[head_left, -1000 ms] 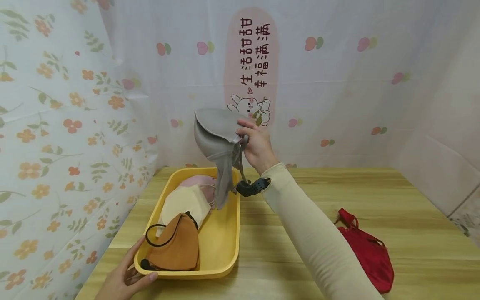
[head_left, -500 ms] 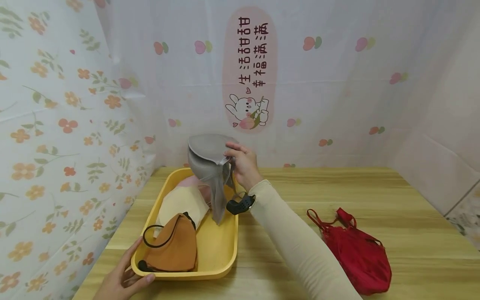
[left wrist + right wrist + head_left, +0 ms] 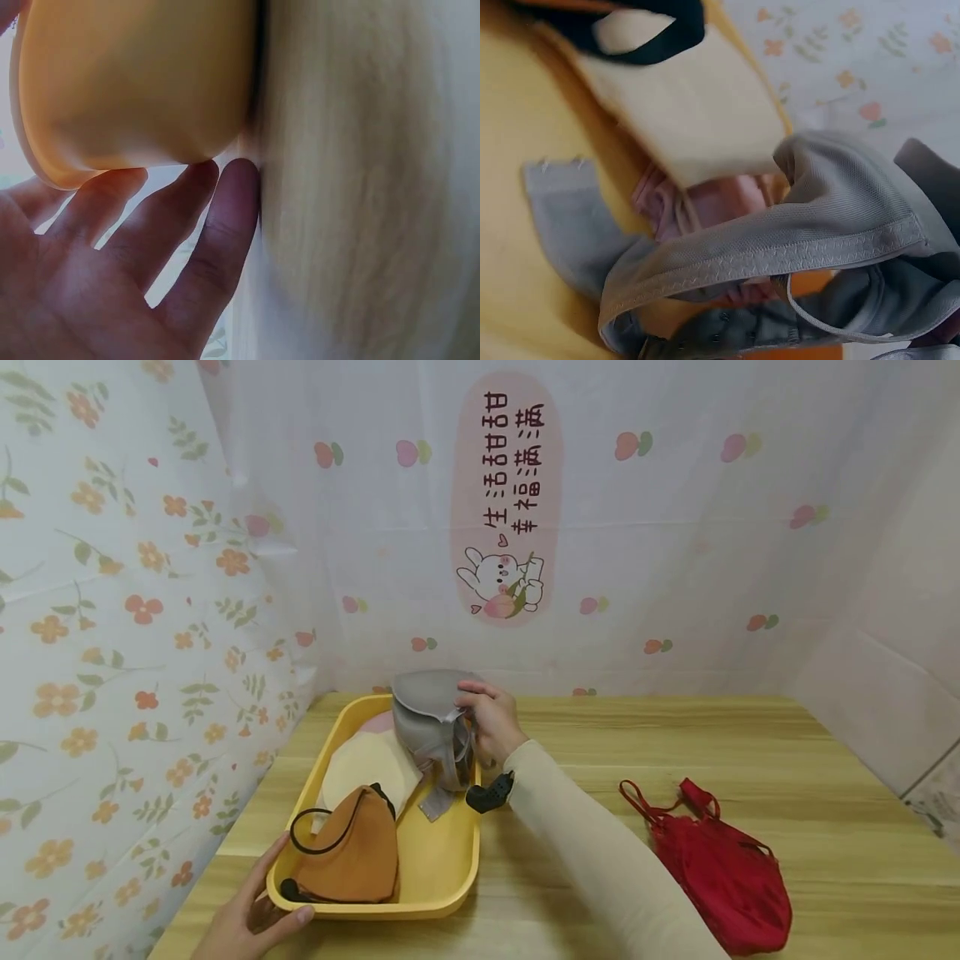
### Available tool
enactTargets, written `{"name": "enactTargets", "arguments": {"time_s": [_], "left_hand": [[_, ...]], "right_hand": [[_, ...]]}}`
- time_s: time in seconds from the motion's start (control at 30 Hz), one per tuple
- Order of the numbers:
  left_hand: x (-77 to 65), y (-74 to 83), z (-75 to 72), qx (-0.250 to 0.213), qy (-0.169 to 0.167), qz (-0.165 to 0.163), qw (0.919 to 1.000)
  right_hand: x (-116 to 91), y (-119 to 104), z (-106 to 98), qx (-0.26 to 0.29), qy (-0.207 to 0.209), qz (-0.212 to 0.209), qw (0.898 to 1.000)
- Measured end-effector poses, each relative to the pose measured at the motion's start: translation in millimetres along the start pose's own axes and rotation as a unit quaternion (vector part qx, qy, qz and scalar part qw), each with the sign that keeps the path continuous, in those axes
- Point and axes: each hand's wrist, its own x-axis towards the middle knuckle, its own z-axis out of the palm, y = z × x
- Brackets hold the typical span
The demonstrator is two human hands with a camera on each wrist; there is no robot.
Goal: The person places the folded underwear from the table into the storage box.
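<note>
My right hand (image 3: 492, 720) grips a grey bra (image 3: 423, 714) by the edge near its cups, at the back right of a yellow tray (image 3: 442, 893). In the right wrist view the bra's band hangs down, and its hook end (image 3: 562, 180) lies over the yellow floor. At the tray's near left corner, my left hand (image 3: 243, 914) holds the rim between thumb and fingers; the left wrist view shows the fingers (image 3: 206, 262) against the outer wall. Inside the tray lie an orange-brown folded garment (image 3: 352, 852) with black straps, a cream cup-shaped piece (image 3: 367, 768) and a pink one (image 3: 378, 722).
A red strappy garment (image 3: 723, 877) lies on the wood-patterned table (image 3: 600, 735) at the right. Floral sheeting (image 3: 150, 635) hangs on the left, and a printed curtain (image 3: 637, 543) stands behind the table.
My right hand has lowered the grey bra from above the tray down into its back right part, its band end now on the tray floor. The left hand stays at the corner.
</note>
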Motion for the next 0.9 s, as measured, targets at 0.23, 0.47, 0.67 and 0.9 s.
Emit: {"name": "enactTargets", "arguments": {"time_s": [0.23, 0.47, 0.67, 0.9], "left_hand": [[0.2, 0.0, -2.5, -0.002, -0.003, 0.006, 1.0000], [-1.1, -1.8, 1.2, -0.010, 0.004, 0.009, 0.9999], [-2.2, -0.4, 2.8, -0.017, 0.009, 0.014, 0.9997], [-3.6, 3.4, 5.4, -0.026, 0.015, 0.016, 0.9994]], "right_hand": [[-4, 4, 8, 0.012, 0.023, 0.051, 0.998], [-6, 14, 13, -0.017, 0.034, 0.053, 0.998], [-4, 17, 10, -0.078, 0.031, 0.056, 0.995], [-5, 12, 5, -0.199, 0.028, 0.037, 0.979]]}}
